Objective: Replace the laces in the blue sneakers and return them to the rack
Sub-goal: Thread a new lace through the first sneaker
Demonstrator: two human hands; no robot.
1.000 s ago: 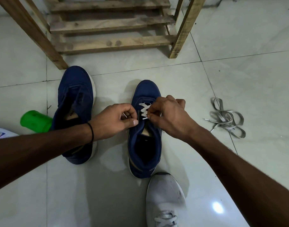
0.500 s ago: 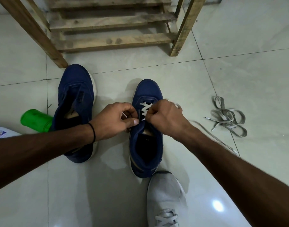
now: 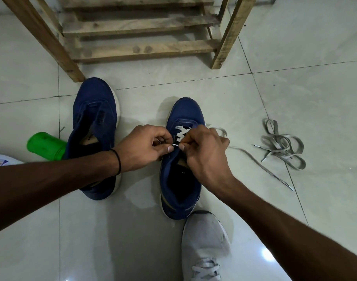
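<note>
Two blue sneakers stand on the tiled floor, toes toward a wooden rack (image 3: 141,48). The left sneaker (image 3: 96,118) has no lace. The right sneaker (image 3: 181,179) has a white lace (image 3: 181,134) crossed through its front eyelets. My left hand (image 3: 143,147) pinches the sneaker's left eyelet edge. My right hand (image 3: 204,151) pinches the lace's tip beside my left thumb. The lace's other end (image 3: 260,167) trails over the floor to the right.
A tangle of grey laces (image 3: 281,147) lies on the floor at the right. A green cap of a bottle (image 3: 44,146) lies left of the laceless sneaker. A grey laced shoe (image 3: 204,246) sits at the bottom, just behind the right sneaker's heel.
My right hand has pulled lace through, and a free length now trails onto the floor at the right. Its fingers now hold the lace tip next to my left thumb.
</note>
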